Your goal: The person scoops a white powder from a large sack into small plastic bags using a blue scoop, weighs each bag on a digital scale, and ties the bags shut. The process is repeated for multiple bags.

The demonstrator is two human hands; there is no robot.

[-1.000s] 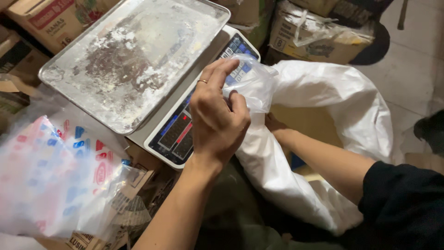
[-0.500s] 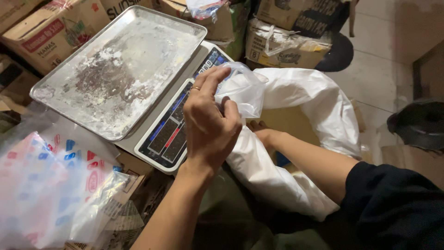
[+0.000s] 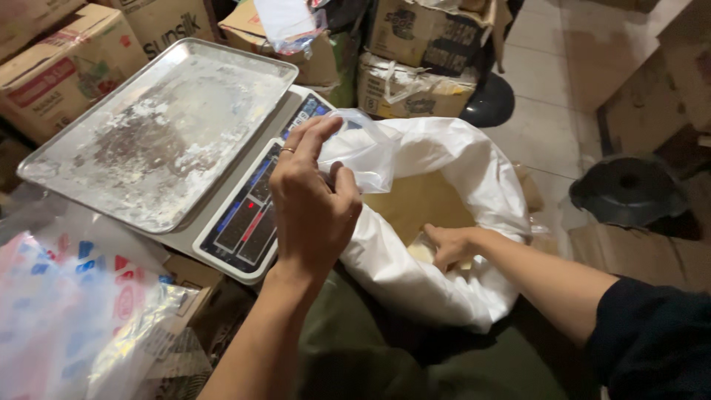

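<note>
My left hand (image 3: 311,211), a ring on one finger, pinches a small clear plastic bag (image 3: 363,152) just above the rim of a large white sack (image 3: 474,170). The sack stands open and holds a pale yellowish powder (image 3: 404,207). My right hand (image 3: 448,246) reaches down inside the sack, fingers resting on the powder; whether it grips anything I cannot tell. A digital scale (image 3: 248,222) with a flour-dusted metal tray (image 3: 159,133) sits just left of my left hand.
Cardboard boxes (image 3: 59,74) crowd the back and left. A stack of printed clear plastic bags (image 3: 67,311) lies at lower left. A tied box (image 3: 415,89) stands behind the sack. Dark round objects (image 3: 629,189) sit on the tiled floor at right.
My right hand has gone deeper into the sack and now shows on the powder. The sack's mouth has spread wider. My left hand keeps its pinch on the clear bag.
</note>
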